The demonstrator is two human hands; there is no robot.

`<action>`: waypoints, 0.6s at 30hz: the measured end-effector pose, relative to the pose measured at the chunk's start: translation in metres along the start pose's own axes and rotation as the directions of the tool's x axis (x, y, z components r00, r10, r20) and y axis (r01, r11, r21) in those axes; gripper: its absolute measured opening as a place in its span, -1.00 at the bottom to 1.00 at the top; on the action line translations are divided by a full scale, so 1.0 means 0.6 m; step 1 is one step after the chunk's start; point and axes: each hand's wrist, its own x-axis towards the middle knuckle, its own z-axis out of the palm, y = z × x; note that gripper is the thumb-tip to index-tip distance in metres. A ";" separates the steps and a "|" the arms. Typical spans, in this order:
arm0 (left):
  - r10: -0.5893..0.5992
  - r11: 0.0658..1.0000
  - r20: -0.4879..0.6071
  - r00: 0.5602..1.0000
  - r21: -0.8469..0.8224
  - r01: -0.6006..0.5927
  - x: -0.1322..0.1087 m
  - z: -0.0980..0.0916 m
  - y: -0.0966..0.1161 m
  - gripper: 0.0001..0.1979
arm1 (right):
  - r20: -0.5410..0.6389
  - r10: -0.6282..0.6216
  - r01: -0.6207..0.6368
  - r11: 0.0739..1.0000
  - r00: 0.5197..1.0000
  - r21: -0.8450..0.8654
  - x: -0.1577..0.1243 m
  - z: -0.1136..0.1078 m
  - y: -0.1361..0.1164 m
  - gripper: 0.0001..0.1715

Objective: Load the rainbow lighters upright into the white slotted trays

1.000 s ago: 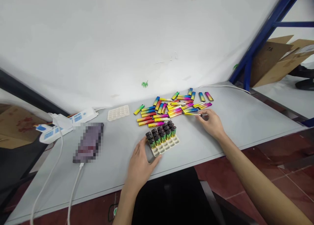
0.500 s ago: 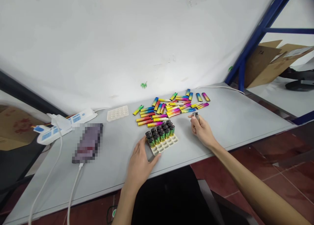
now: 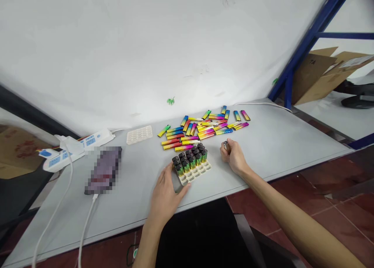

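A cream slotted tray (image 3: pixel 192 177) lies near the table's front edge, holding several green-and-gold lighters (image 3: pixel 186 166) upright with black ends on top. Its front slots are bare. My left hand (image 3: pixel 167 192) grips the tray's left side, thumb at the front corner and fingers along the back left. To the tray's right, above the table, my right hand (image 3: pixel 233 157) is closed round a lighter (image 3: pixel 225 143); only its dark, metallic end shows, the rest hidden by the fingers. Behind the tray spreads a loose pile of shiny multicoloured lighters (image 3: pixel 206 133), lying flat.
A second cream tray (image 3: pixel 139 134) lies at the back left by the wall. A power strip (image 3: pixel 78 148) and a blurred phone-like device (image 3: pixel 104 170) with a white cable (image 3: pixel 87 225) sit on the left. Cardboard boxes (image 3: pixel 315 75) stand beyond the blue frame (image 3: pixel 288 87) at right.
My right hand has moved a little left toward the tray and turned, with the lighter in it. My left hand and the tray have stayed nearly still.
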 end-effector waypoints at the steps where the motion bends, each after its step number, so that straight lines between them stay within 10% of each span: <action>1: 0.001 1.000 -0.004 1.000 0.002 -0.001 0.000 0.000 0.000 -0.21 | -0.011 0.017 -0.016 0.999 1.000 0.039 -0.001 -0.001 0.000 -0.37; 18: -0.024 1.000 0.024 0.999 0.015 0.024 0.000 -0.003 0.005 -0.19 | -0.089 0.036 -0.012 0.965 0.995 0.261 -0.005 -0.002 0.007 -0.40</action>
